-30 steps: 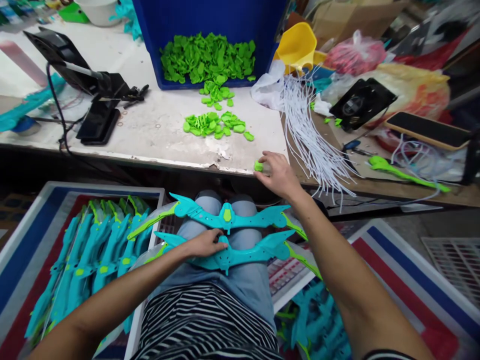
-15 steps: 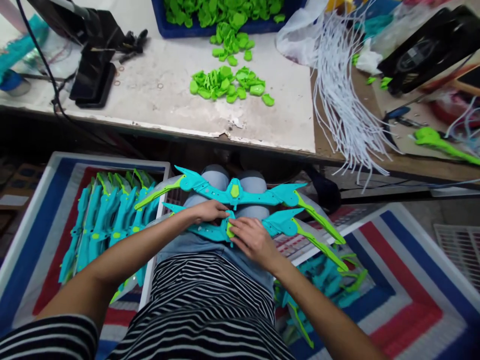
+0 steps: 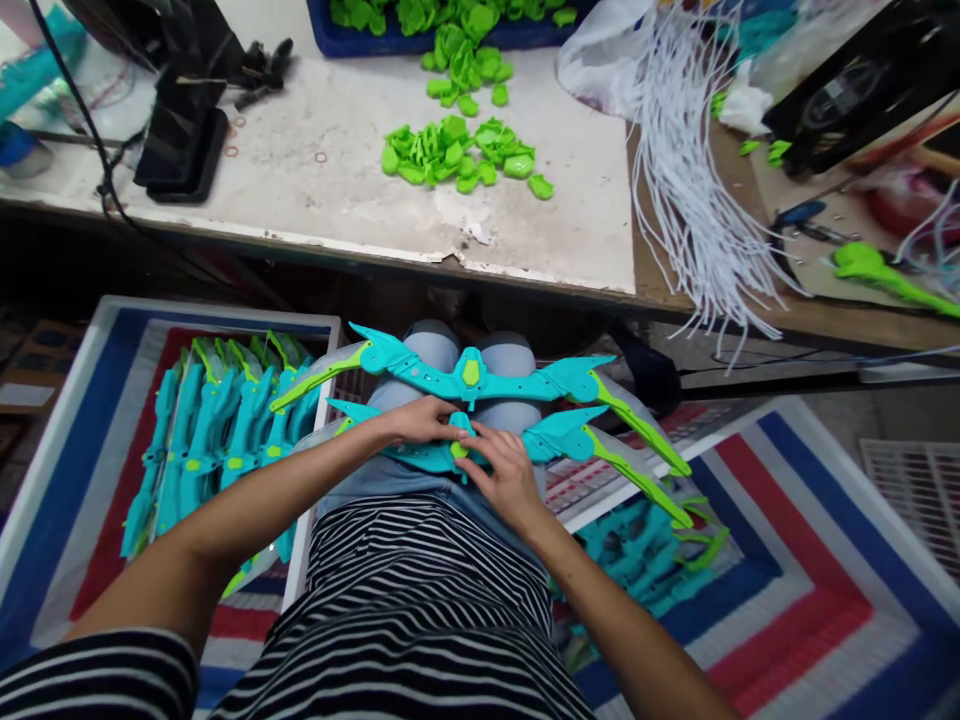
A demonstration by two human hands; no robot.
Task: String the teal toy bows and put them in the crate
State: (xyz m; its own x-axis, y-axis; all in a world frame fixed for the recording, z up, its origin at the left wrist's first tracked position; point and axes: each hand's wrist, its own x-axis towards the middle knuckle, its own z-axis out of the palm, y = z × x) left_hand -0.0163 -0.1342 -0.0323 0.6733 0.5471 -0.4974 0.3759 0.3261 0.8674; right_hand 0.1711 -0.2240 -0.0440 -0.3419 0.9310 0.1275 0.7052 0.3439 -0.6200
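Note:
Two turquoise toy bows with lime-green limbs lie crosswise over my lap. The farther toy bow point(image 3: 517, 386) has a green piece set in its raised centre and is untouched. My left hand point(image 3: 420, 420) is closed round the nearer toy bow point(image 3: 566, 440), just left of its middle. At that bow's centre, the thumb and fingers of my right hand point(image 3: 507, 472) close about a small green plastic piece point(image 3: 457, 450). The fingers partly cover this piece, so how deep it sits cannot be seen.
On the worktable point(image 3: 315, 215) lie loose green pieces point(image 3: 450, 155) before a blue bin point(image 3: 322, 40) of more. White cords point(image 3: 690, 190) hang over its edge. A striped-lined crate point(image 3: 97, 370) at left holds upright bows; another crate point(image 3: 795, 440) at right holds more bows.
My right hand has shifted slightly, its thumb and fingertips now drawn in around the green piece. The left hand keeps its place. The camera view has tilted a little downward.

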